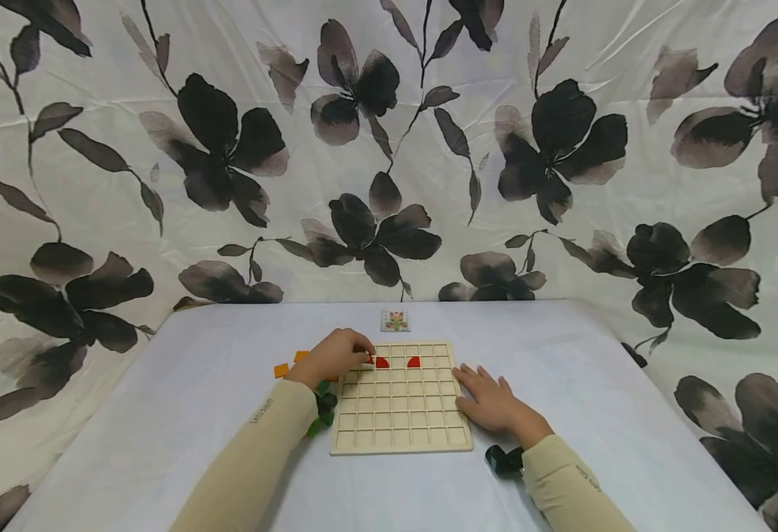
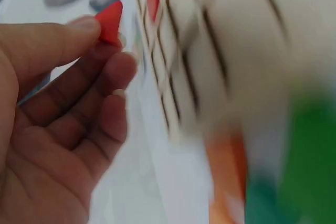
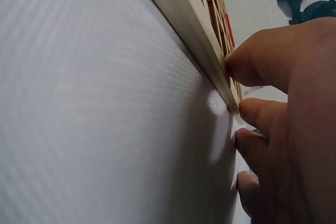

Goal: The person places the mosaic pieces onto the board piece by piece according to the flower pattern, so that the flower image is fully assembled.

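Observation:
My left hand [image 1: 338, 353] is above the upper left corner of a wooden grid board [image 1: 398, 445]. Between its thumb and fingertips it pinches a small red piece [image 2: 110, 23], clearest in the left wrist view. Two red quarter-round pieces lie in the board's upper cells, one red piece [image 1: 382, 363] close to the left hand and another red piece [image 1: 414, 362] farther right. Along the board's right edge rests my right hand [image 1: 495, 403], its fingers extended. The right wrist view shows its fingertips touching the board's side, with no piece held.
Orange pieces [image 1: 281, 370] and green pieces [image 1: 314, 428] lie left of the board, partly hidden by the left hand and wrist. A small patterned card [image 1: 396, 321] lies behind the board. A floral cloth [image 1: 455, 185] hangs beyond the white table [image 1: 541, 332].

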`<state>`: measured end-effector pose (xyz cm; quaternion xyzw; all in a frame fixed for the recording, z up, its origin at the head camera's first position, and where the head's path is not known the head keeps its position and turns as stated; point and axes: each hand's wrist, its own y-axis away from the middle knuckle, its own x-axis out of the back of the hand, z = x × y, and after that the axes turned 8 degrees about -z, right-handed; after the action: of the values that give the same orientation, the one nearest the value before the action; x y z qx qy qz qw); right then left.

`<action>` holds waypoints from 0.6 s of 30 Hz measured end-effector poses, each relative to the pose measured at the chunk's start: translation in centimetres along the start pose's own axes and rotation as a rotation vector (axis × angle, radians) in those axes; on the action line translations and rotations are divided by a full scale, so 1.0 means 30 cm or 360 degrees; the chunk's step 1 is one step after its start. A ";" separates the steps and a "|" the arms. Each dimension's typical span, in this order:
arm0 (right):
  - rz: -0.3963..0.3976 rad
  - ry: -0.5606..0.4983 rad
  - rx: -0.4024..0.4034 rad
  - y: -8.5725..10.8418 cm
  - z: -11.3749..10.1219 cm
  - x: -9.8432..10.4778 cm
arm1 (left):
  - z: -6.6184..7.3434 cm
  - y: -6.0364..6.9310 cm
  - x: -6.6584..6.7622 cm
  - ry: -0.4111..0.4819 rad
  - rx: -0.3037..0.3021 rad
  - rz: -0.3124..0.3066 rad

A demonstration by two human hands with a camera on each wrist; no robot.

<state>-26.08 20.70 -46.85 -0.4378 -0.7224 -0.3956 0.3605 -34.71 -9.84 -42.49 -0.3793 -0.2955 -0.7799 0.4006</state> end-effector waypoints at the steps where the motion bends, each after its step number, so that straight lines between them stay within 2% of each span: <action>1: 0.0001 -0.0004 0.0000 0.000 -0.001 0.000 | 0.022 -0.017 -0.016 -0.0018 -0.0021 0.0021; 4: 0.0004 -0.0005 0.0001 -0.001 -0.003 -0.002 | 0.074 -0.062 -0.053 -0.0067 -0.0087 0.0043; 7: 0.0006 -0.0001 0.0000 -0.006 -0.004 -0.006 | 0.112 -0.085 -0.078 -0.0215 -0.0200 0.0052; 12: 0.0001 -0.0002 -0.0009 -0.011 -0.001 -0.009 | 0.134 -0.110 -0.105 -0.0483 -0.0370 0.0033; 18: 0.0002 0.0008 -0.0019 -0.011 0.006 -0.010 | 0.139 -0.129 -0.118 -0.0770 -0.0399 0.0010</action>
<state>-26.30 20.64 -47.28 -0.4394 -0.7189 -0.4007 0.3600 -35.12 -3.28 -43.78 -0.6023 -0.2825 -0.6958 0.2706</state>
